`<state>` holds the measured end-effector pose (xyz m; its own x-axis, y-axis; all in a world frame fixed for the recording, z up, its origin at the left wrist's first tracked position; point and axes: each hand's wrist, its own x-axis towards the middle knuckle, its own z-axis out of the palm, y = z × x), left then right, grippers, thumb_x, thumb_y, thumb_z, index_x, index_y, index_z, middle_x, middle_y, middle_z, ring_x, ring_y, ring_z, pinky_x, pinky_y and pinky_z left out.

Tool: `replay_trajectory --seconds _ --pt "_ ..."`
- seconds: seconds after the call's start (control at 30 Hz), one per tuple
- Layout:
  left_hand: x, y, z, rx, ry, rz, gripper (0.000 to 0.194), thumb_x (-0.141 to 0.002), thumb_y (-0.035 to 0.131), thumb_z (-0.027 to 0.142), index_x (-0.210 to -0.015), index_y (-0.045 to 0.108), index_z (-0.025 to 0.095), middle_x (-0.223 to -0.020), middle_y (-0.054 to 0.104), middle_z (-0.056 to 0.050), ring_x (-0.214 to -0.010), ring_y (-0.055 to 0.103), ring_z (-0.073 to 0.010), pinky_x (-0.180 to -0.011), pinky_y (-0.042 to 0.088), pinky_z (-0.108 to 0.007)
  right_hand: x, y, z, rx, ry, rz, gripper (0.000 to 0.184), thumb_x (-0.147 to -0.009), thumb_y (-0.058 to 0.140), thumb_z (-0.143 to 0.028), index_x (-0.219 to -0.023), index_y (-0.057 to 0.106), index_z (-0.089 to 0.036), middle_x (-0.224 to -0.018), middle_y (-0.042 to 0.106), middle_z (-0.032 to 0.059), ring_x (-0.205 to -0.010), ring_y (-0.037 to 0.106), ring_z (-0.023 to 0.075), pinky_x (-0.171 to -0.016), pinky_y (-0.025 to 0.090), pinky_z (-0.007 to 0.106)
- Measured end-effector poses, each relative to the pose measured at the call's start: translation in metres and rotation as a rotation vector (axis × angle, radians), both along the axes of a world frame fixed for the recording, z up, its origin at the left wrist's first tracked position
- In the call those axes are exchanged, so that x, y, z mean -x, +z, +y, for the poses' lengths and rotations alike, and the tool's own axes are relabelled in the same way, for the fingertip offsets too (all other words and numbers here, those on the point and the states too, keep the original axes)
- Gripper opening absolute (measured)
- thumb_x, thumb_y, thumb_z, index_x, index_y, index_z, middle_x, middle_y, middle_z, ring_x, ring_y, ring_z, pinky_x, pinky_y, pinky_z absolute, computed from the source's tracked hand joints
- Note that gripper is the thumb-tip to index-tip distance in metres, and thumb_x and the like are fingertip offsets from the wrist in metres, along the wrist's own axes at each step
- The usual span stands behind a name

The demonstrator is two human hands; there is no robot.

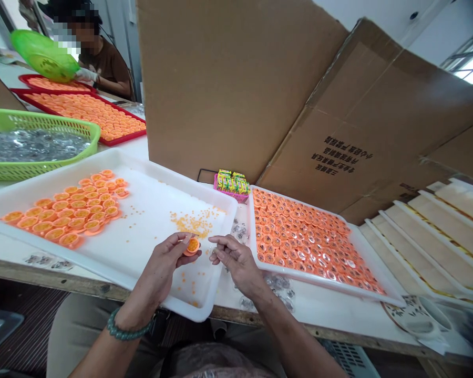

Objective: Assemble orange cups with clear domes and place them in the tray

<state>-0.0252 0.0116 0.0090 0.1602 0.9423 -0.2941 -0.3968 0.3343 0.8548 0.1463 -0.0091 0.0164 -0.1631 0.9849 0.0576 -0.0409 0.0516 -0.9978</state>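
My left hand (157, 273) pinches a small round orange plastic cup (192, 245) with darker orange contents, its open side turned up. Close beside it, to the right, my right hand (238, 262) has thumb and fingers pressed together; whatever sits between the fingertips is too small to make out. Both hands hover over the right end of a white tray (201, 310). Scattered tiny yellow-orange pellets (193, 223) lie in that tray. At its left end several filled orange cups (76, 210) are clustered.
To the right, a second white tray (396, 299) holds rows of orange cups with clear tops. Clear plastic pieces (284, 289) lie beside it. A pink basket (242, 198) carries yellow-green packets. Cardboard (236, 79) stands behind. A green basket (43, 169) and a co-worker (112, 65) are at left.
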Motion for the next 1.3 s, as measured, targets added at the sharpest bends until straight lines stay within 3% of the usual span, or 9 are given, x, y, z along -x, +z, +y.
replay_trajectory --seconds 0.1,0.27,0.47,0.63,0.73,0.9,1.1,1.3 --pt "0.000 0.000 0.000 0.014 0.003 -0.002 0.027 -0.070 0.069 0.038 -0.084 0.064 0.017 -0.076 0.065 -0.001 -0.073 0.064 -0.0175 -0.077 0.049 -0.031 0.002 -0.001 0.001 0.059 -0.032 0.066 0.020 -0.079 0.061 -0.030 -0.095 0.060 -0.019 -0.072 0.060 -0.0004 -0.068 0.061 0.0119 -0.067 0.049 0.027" --pt "0.001 0.000 -0.002 0.013 -0.002 -0.004 0.028 -0.069 0.069 0.039 -0.086 0.064 0.016 -0.078 0.066 -0.002 -0.073 0.064 -0.0180 -0.077 0.049 -0.033 0.004 -0.004 0.003 0.151 -0.176 0.147 0.028 -0.062 0.075 -0.026 -0.081 0.057 -0.018 -0.066 0.060 -0.0028 -0.063 0.063 0.0135 -0.061 0.050 0.026" --pt "0.000 0.002 -0.001 -0.003 -0.012 0.009 0.028 -0.070 0.068 0.039 -0.086 0.065 0.016 -0.082 0.066 -0.002 -0.074 0.063 -0.0174 -0.077 0.049 -0.032 0.000 -0.003 0.003 0.046 -0.157 -0.006 0.023 -0.070 0.068 -0.024 -0.093 0.067 -0.021 -0.080 0.060 0.0002 -0.072 0.059 0.0129 -0.072 0.049 0.030" --pt "-0.001 0.003 -0.001 0.016 -0.015 0.009 0.029 -0.068 0.070 0.039 -0.085 0.064 0.017 -0.079 0.065 -0.002 -0.074 0.063 -0.0175 -0.078 0.049 -0.033 0.002 0.000 0.004 0.110 -0.186 0.031 0.025 -0.064 0.072 -0.021 -0.086 0.062 -0.020 -0.072 0.060 -0.0020 -0.066 0.056 0.0112 -0.065 0.048 0.026" --pt "-0.001 0.003 0.000 0.011 -0.019 0.011 0.029 -0.069 0.069 0.039 -0.087 0.063 0.016 -0.081 0.065 -0.002 -0.075 0.063 -0.0176 -0.077 0.049 -0.032 0.002 0.001 0.005 0.115 -0.171 -0.044 0.018 -0.063 0.073 -0.021 -0.077 0.063 -0.018 -0.072 0.062 -0.0004 -0.069 0.057 0.0121 -0.066 0.046 0.026" --pt "-0.001 0.003 -0.001 0.004 -0.050 0.031 0.031 -0.069 0.069 0.040 -0.088 0.064 0.015 -0.075 0.065 -0.003 -0.077 0.062 -0.0190 -0.077 0.049 -0.032 -0.002 0.004 0.008 -0.025 -0.116 -0.208 0.012 -0.073 0.066 -0.023 -0.085 0.069 -0.020 -0.087 0.064 0.0032 -0.082 0.058 0.0155 -0.076 0.046 0.029" --pt "-0.001 0.005 -0.002 0.014 -0.054 0.044 0.032 -0.066 0.072 0.040 -0.086 0.068 0.015 -0.085 0.066 -0.005 -0.079 0.060 -0.0188 -0.079 0.049 -0.033 -0.003 0.008 0.016 -0.016 -0.086 -0.198 0.012 -0.070 0.069 -0.024 -0.080 0.063 -0.019 -0.075 0.062 0.0003 -0.073 0.055 0.0139 -0.071 0.045 0.027" --pt "-0.002 0.006 -0.002 0.010 -0.078 0.038 0.034 -0.066 0.072 0.040 -0.090 0.070 0.016 -0.091 0.066 -0.006 -0.081 0.060 -0.0184 -0.081 0.049 -0.034 -0.009 0.014 0.026 -0.101 -0.018 -0.282 0.011 -0.070 0.070 -0.024 -0.078 0.065 -0.019 -0.080 0.059 0.0014 -0.076 0.054 0.0142 -0.071 0.044 0.028"
